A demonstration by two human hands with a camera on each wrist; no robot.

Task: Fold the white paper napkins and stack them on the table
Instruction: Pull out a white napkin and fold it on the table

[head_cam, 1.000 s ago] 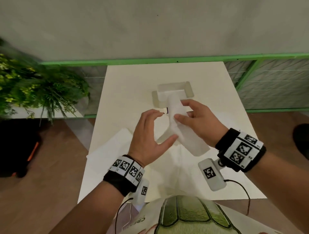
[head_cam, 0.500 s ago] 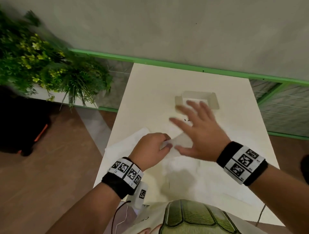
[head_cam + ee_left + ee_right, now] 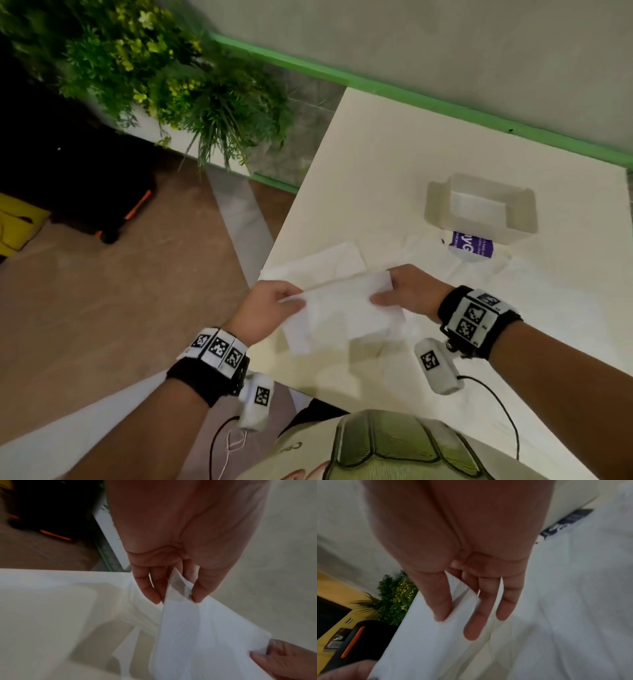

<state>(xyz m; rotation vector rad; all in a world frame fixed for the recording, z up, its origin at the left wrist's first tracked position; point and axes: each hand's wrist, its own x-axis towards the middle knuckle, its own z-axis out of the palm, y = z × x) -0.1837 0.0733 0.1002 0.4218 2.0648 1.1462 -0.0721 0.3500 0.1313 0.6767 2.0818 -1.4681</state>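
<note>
— Where is the napkin (image 3: 342, 313)?
— Up in the air, just over the white surface (image 3: 394, 171), near its left edge.
— Who has it?
— Both hands. The left hand (image 3: 265, 313) pinches the left end in its grip. The right hand (image 3: 409, 296) pinches the right end, thumb on top.
— Anything under it?
— Another white napkin (image 3: 318, 265) lies flat there. A clear box (image 3: 479, 209) sits farther back.
</note>
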